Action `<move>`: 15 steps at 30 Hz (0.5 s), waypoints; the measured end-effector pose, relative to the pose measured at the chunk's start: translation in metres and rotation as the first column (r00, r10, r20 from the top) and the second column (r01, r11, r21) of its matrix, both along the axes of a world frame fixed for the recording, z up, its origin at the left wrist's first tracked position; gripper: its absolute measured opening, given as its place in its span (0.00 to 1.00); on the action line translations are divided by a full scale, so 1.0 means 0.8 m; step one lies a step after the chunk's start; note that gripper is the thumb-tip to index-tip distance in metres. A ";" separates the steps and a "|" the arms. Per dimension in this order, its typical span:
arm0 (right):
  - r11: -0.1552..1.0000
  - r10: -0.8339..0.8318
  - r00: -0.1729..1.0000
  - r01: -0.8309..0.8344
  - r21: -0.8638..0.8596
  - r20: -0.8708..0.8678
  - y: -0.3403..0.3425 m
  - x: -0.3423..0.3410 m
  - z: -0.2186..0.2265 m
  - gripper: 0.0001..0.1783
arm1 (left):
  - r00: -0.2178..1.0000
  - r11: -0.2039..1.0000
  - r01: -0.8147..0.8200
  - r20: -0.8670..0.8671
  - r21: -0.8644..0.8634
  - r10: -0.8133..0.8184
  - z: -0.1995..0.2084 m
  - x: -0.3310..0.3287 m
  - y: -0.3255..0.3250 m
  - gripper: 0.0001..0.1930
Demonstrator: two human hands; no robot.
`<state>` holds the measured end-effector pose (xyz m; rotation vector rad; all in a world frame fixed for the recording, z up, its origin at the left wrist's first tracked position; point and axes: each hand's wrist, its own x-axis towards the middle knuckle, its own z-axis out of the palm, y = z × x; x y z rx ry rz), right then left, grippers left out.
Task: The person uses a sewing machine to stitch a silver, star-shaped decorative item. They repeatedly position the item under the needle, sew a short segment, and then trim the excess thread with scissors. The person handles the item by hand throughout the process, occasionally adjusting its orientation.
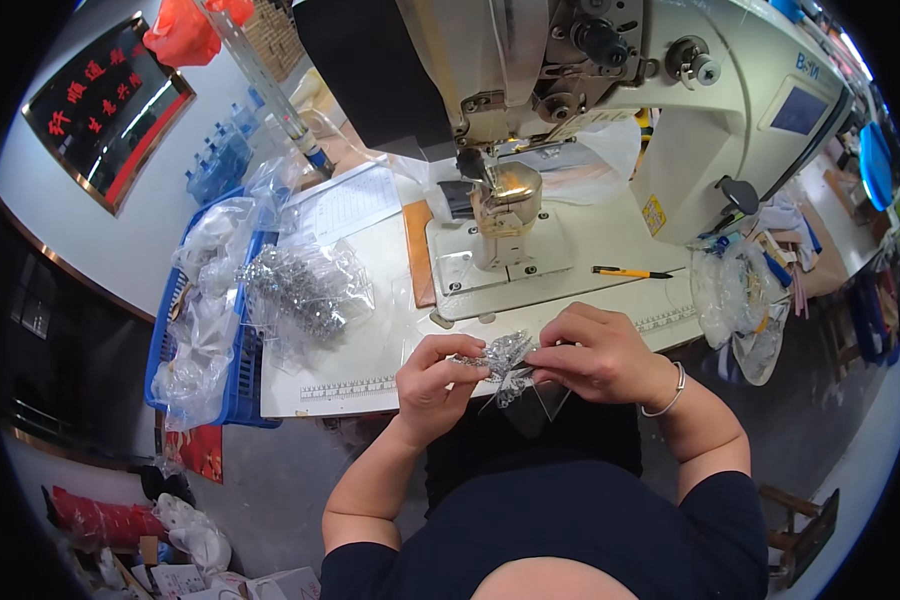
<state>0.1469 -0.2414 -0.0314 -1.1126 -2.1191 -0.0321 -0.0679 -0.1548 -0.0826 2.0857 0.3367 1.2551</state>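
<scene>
Both my hands meet just over the front edge of a white sewing table (pixel 370 375). Between them is a small silvery, glittering bow-like piece (pixel 508 352). My left hand (pixel 440 382) pinches its left side between thumb and fingers. On the other side, my right hand (pixel 592 358) is closed on it with the fingertips together; a bracelet circles that wrist. Beyond the hands stands an industrial sewing machine (pixel 660 170), its raised post bed (pixel 505 235) a little behind the piece. A clear bag of similar silvery pieces (pixel 305 300) lies to the left.
A blue crate (pixel 240 375) holding clear plastic bags stands against the table's left side. A yellow pencil-like tool (pixel 630 272) lies right of the post bed. Ruler strips (pixel 348 388) run along the front edge. At the right edge hang plastic bags (pixel 740 300). Paper sheets (pixel 350 205) lie at the back left.
</scene>
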 end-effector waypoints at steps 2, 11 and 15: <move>0.999 0.028 0.999 -0.028 0.028 0.016 0.002 0.002 -0.005 0.13 | 1.000 0.999 0.018 0.011 -0.039 -0.018 -0.004 0.001 0.002 0.11; 0.998 -0.068 0.992 0.069 0.004 -0.108 0.005 0.004 -0.013 0.13 | 0.999 0.997 -0.045 -0.004 -0.062 0.045 -0.015 -0.003 0.002 0.14; 0.953 -0.277 0.904 0.301 0.023 -0.326 0.008 0.029 -0.029 0.10 | 0.962 0.961 -0.271 -0.020 0.052 0.273 0.008 -0.009 0.015 0.19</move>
